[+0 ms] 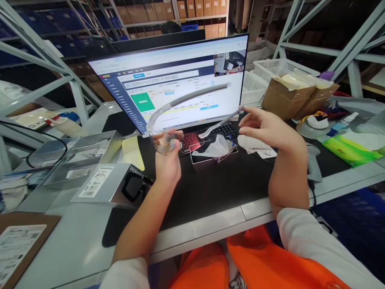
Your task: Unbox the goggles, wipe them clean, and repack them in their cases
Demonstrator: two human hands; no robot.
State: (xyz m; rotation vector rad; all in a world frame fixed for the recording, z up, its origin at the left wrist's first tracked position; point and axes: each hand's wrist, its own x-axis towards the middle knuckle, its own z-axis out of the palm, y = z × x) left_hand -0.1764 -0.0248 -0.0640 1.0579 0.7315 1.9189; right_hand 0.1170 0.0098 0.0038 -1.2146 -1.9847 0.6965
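Observation:
A pair of eyeglasses [160,140] with a clear frame is held up in front of the monitor, both temples unfolded and pointing away to the right. My left hand [168,160] is closed around the lens side, thumb against the frame. At the tip of one temple is my right hand [258,126], its fingers loosely apart; a fingertip appears to touch the temple end. Below the glasses, a small open box [207,160] holds white crumpled wrapping [215,147] and what looks like another dark-framed pair [225,155].
The monitor [180,96] stands behind, with a keyboard [224,130] below it. A grey box with printed sunglasses [111,184] and yellow notes [132,152] lie left. A grey scanner-like device [314,162], green packet [351,148], cardboard boxes [285,98] and white baskets [254,86] are right.

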